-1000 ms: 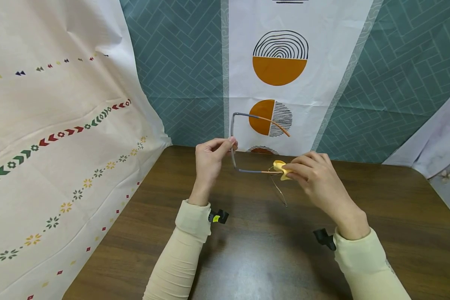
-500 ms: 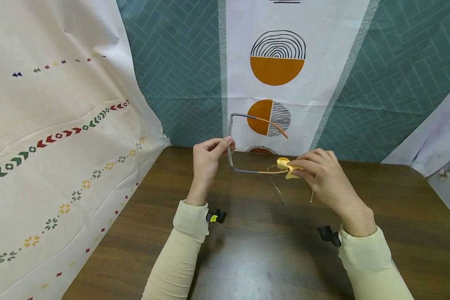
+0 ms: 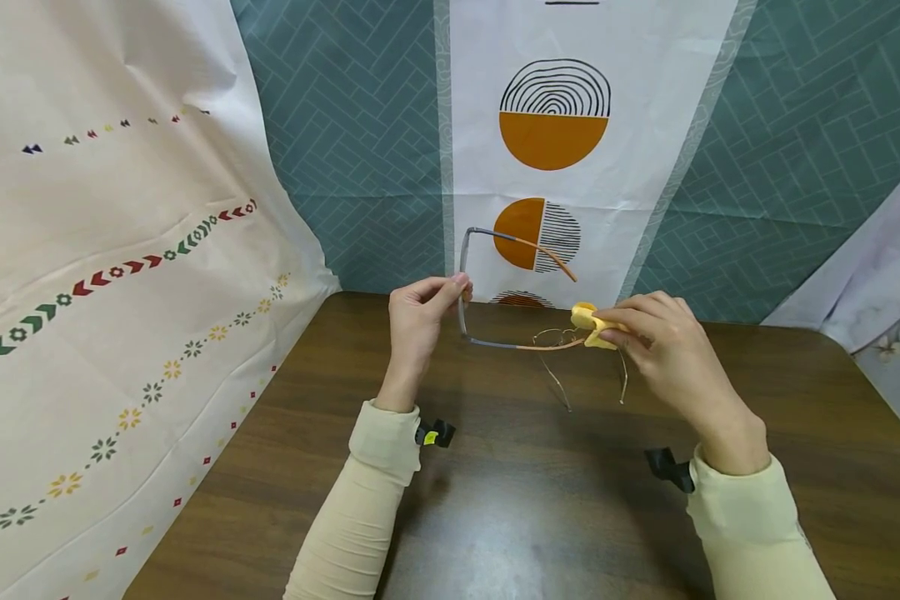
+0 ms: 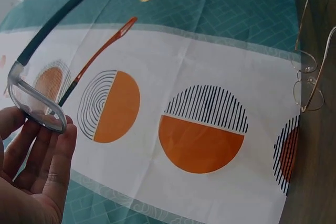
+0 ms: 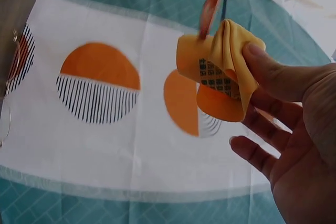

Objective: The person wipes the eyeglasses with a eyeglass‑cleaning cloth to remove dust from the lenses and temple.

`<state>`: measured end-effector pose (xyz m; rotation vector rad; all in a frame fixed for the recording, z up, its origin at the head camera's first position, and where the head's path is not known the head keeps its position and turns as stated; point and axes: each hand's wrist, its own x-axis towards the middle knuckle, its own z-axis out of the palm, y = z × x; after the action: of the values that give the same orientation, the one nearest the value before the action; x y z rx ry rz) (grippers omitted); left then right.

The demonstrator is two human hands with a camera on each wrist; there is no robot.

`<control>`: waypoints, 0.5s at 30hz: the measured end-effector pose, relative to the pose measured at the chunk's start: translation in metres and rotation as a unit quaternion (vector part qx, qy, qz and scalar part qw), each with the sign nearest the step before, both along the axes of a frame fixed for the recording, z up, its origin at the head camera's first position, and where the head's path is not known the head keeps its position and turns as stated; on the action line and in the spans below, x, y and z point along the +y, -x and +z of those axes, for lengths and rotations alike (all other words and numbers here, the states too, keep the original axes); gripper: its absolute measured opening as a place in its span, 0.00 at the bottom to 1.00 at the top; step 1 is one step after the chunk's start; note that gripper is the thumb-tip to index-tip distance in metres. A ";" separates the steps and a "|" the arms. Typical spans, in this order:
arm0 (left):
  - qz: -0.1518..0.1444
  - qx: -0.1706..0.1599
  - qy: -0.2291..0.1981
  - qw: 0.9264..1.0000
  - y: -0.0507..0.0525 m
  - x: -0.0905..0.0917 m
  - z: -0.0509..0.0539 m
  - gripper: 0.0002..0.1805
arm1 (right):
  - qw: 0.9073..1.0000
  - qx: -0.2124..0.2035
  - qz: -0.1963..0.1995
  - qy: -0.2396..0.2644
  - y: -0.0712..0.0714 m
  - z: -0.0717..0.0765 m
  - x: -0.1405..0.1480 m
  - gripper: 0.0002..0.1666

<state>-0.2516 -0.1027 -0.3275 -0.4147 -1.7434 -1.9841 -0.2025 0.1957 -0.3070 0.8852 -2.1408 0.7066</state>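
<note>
My left hand (image 3: 420,321) pinches the front frame of a pair of glasses (image 3: 487,342), held in the air with both temples, blue-grey turning orange, extending right. In the left wrist view the fingers (image 4: 44,156) grip the lens rim. My right hand (image 3: 671,350) pinches a folded yellow cloth (image 3: 587,318) at the tip of the lower temple. The right wrist view shows dark printed characters on the cloth (image 5: 239,51), which hangs around the orange temple end (image 5: 211,11).
A second pair of thin gold-rimmed glasses (image 3: 555,375) lies on the brown wooden table (image 3: 495,500) beyond the hands. A patterned cloth (image 3: 157,333) hangs along the left, and a teal and white curtain (image 3: 360,150) stands behind the table.
My right hand and the yellow cloth have moved right along the lower temple to its tip, uncovering more of the orange end and the gold glasses. My left hand has barely moved.
</note>
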 end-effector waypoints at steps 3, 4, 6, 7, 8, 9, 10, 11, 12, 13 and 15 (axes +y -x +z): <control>0.007 -0.002 0.000 1.000 0.000 0.005 -0.001 0.12 | 1.000 0.010 0.006 0.000 -0.004 0.000 -0.007 0.19; 0.011 -0.001 0.001 1.000 -0.001 0.007 -0.001 0.12 | 1.000 0.014 0.009 -0.002 -0.006 0.000 -0.010 0.20; 0.020 0.004 0.007 1.000 -0.001 0.011 -0.002 0.11 | 1.000 0.024 0.016 -0.008 -0.010 0.000 -0.017 0.20; 0.026 0.008 0.012 1.000 -0.002 0.013 -0.003 0.11 | 0.999 0.030 0.020 -0.012 -0.011 0.000 -0.021 0.20; 0.031 0.014 0.017 0.999 -0.002 0.015 -0.004 0.10 | 0.999 0.035 0.023 -0.016 -0.013 -0.001 -0.025 0.21; 0.036 0.020 0.021 0.999 -0.003 0.017 -0.005 0.10 | 0.999 0.042 0.025 -0.022 -0.015 -0.002 -0.029 0.21; 0.041 0.025 0.024 0.999 -0.003 0.020 -0.006 0.10 | 0.998 0.049 0.027 -0.027 -0.016 -0.003 -0.034 0.21; 0.047 0.030 0.027 0.998 -0.003 0.022 -0.007 0.10 | 0.998 0.055 0.027 -0.032 -0.018 -0.004 -0.038 0.21; 0.051 0.035 0.028 0.998 -0.004 0.024 -0.007 0.09 | 0.997 0.060 0.027 -0.038 -0.019 -0.005 -0.042 0.21; 0.054 0.040 0.030 0.997 -0.004 0.026 -0.008 0.09 | 0.997 0.065 0.027 -0.043 -0.019 -0.007 -0.046 0.21; 0.057 0.045 0.033 0.997 -0.006 0.031 -0.009 0.09 | 0.996 0.075 0.026 -0.048 -0.020 -0.010 -0.052 0.21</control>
<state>-0.2460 -0.0719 -0.3365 -0.4110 -1.7415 -1.8052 -0.1824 0.1434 -0.3172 1.0148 -2.0389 0.5490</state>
